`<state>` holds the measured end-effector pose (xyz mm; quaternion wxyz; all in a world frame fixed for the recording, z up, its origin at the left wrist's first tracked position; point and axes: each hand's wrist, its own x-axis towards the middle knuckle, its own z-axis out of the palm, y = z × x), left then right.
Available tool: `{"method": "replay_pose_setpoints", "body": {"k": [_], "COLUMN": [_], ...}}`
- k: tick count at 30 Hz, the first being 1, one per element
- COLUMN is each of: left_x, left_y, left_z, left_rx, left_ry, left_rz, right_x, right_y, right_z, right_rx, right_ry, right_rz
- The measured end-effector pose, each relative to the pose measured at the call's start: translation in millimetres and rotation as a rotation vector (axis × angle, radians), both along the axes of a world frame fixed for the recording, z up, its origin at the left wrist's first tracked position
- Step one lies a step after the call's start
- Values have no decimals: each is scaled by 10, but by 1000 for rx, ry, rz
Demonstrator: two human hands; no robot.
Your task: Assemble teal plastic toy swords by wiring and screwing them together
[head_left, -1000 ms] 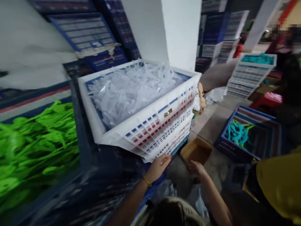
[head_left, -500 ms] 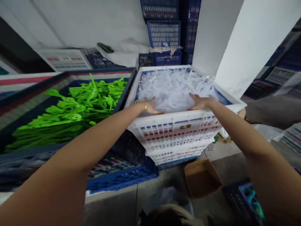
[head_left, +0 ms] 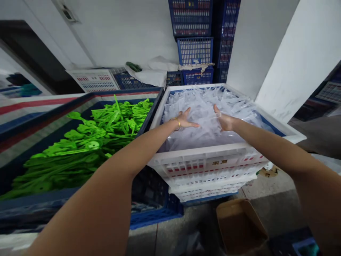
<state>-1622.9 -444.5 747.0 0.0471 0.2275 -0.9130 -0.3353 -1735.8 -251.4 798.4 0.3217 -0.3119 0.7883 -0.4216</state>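
Both hands, left (head_left: 186, 120) and right (head_left: 223, 120), reach into the clear plastic pieces (head_left: 202, 106), fingers spread wide, palms facing.

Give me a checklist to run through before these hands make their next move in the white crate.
1. Left hand and right hand inside the rim of the white crate: ok.
2. Firm hold on the translucent pieces: not ok for the left, its fingers spread; cannot tell for the right, its fingers partly hidden.
3. Green pieces kept apart, in the dark-rimmed bin beside the crate: ok, none seen among the translucent ones.
4. Wrists free of jewellery: not ok, the left wears a gold-coloured bracelet.
5. Cardboard box on the floor empty: cannot tell, its inside is dark.
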Motion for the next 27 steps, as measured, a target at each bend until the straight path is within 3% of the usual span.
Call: {"method": "replay_pose_setpoints", "body": {"k": [3,6,10,15,21,27], "left_x": [-1,35,46,-99,-283,-239], "left_y": [-165,-220,-174,-110,33,250], "left_z": [-7,-34,-76,-32,260,786], "left_rx": [0,39,244,450,551,528], "left_ry": [-14,38,206,392,512,593], "left_rz": [-71,-120,-109,-74,-136,-190], "right_x": [57,122,127,31,-15,73], "right_y": [-22,-181,-469,-664,-596,-486], "right_z": [-33,-152,-272,-289,-192,179], "right_rx": [71,58,-2,-112,-229,-508], "right_ry": [-147,-85,-104,-126,-84,-113], "right_rz": [-60,-148,-159,-176,-264,-215]}}
